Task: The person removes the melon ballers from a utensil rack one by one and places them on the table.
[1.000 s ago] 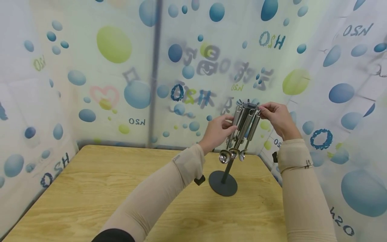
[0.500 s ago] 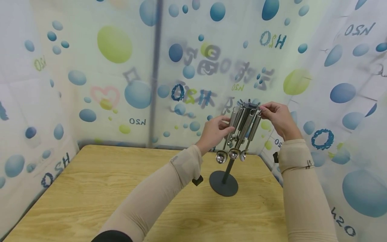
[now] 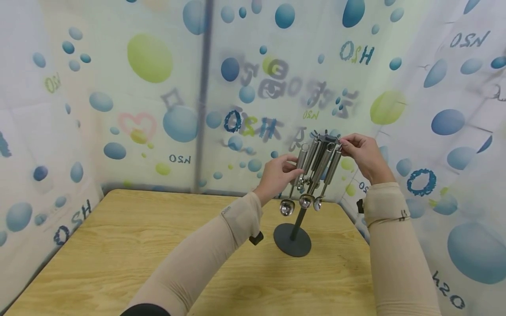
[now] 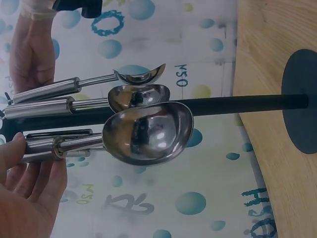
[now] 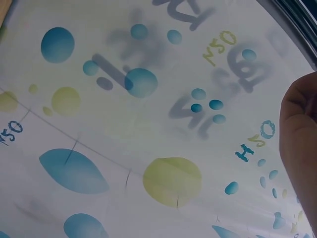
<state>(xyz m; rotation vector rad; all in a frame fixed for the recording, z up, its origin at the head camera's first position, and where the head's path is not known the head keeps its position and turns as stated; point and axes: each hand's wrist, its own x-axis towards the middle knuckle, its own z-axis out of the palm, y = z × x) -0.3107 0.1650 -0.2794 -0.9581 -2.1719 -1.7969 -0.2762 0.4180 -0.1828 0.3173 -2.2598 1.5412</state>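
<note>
My left hand (image 3: 276, 176) pinches the handle of a steel ice cream scoop (image 4: 148, 135) between thumb and fingers. Its deep oval bowl points down, and its ring end is apart from the black top of the utensil stand (image 3: 293, 241). My right hand (image 3: 364, 154) pinches the stand's top edge at its right side; the fingertips are largely hidden in the right wrist view. Other steel utensils hang from the stand's hooks, among them a second scoop (image 4: 138, 95) and a spoon-like one (image 4: 141, 77), close beside the held scoop.
The stand's round base rests on a wooden table (image 3: 178, 245) near the right back part. Printed curtains (image 3: 158, 87) with blue and green dots surround the table's back and sides.
My left hand has moved left and slightly down with the ice cream scoop, widening its distance from the stand's top. My right hand has stayed at the stand's top.
</note>
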